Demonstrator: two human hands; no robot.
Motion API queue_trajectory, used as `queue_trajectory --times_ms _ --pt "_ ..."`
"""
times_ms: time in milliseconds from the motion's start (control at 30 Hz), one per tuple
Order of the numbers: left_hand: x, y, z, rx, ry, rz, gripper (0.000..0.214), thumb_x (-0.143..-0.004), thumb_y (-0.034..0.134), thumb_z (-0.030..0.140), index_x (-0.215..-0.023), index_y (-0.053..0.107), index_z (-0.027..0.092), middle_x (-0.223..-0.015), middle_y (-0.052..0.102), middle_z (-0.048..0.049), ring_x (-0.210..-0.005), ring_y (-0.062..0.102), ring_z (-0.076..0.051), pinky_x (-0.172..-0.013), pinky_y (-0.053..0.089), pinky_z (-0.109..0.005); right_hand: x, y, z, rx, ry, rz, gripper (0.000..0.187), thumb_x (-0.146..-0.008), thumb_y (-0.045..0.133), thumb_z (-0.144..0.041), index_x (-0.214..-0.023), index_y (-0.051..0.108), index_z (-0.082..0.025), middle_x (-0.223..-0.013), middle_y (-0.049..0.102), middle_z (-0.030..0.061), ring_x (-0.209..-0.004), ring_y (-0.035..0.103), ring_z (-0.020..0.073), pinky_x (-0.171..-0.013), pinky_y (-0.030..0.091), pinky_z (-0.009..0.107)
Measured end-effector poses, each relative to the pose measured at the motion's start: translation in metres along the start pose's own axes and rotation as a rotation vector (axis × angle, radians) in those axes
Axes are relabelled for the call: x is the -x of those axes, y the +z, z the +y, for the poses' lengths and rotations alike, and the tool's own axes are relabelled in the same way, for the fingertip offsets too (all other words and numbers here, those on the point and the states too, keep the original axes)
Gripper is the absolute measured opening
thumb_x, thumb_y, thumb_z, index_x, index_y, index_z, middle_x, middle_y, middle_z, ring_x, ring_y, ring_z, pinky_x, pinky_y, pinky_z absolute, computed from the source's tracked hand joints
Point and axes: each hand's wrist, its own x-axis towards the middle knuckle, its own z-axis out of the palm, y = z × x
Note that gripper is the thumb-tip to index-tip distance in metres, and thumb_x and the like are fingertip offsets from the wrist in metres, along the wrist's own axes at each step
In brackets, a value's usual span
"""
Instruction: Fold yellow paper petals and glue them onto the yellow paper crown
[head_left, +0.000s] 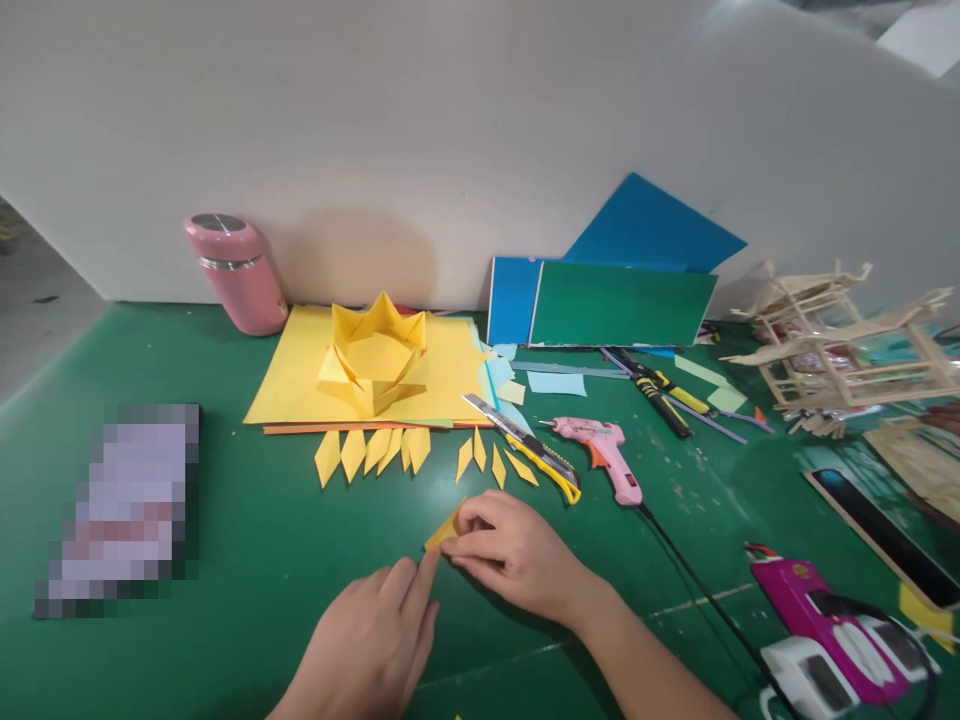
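Note:
A small folded piece of yellow paper (445, 531) lies on the green table between my two hands. My right hand (517, 550) pinches its upper right part between curled fingers and thumb. The index finger of my left hand (375, 620) presses on its lower left tip, with the other fingers drawn in. Just beyond, several yellow paper diamonds (353, 456) form a row, and narrower yellow slivers (465, 460) lie to their right. Behind them a pointed yellow paper ring (379, 360), like a crown, stands on a stack of coloured paper (292, 375).
A yellow utility knife (540, 458) with its blade out and a pink glue gun (604, 450) lie right of centre. The gun's cord runs to a power strip (832, 630). A pink flask (240, 275), pliers (652, 390), coloured boards (622, 305) and a stick model (847, 340) stand around.

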Motion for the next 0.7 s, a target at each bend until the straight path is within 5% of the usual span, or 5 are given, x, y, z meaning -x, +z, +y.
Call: queue_trajectory --times_ms 233,700 --pt "0.0021 0.0046 0.0031 -0.022 -0.003 -0.117 0.035 -0.084 0.035 0.006 -0.106 0.063 0.008 -0.064 0.060 -0.0025 -0.046 0.058 -0.016 -0.041 0.045 -0.027 -0.0002 -0.0003 -0.0009 -0.002 0.008 0.003 0.020 -0.091 0.051 -0.020 -0.087 0.070 -0.018 -0.077 0.058 0.0053 -0.074 0.051 0.0162 -0.064 0.043 0.027" --pt "0.0072 0.0079 0.0043 -0.097 0.074 -0.129 0.032 -0.081 0.046 0.006 -0.108 0.063 0.005 -0.065 0.057 -0.0022 -0.046 0.056 -0.015 -0.039 0.041 -0.026 0.0002 -0.0051 -0.0020 -0.074 -0.027 0.010 0.024 -0.092 0.052 -0.031 -0.095 0.071 -0.017 -0.080 0.058 0.0053 -0.074 0.051 0.0154 -0.067 0.044 0.028"
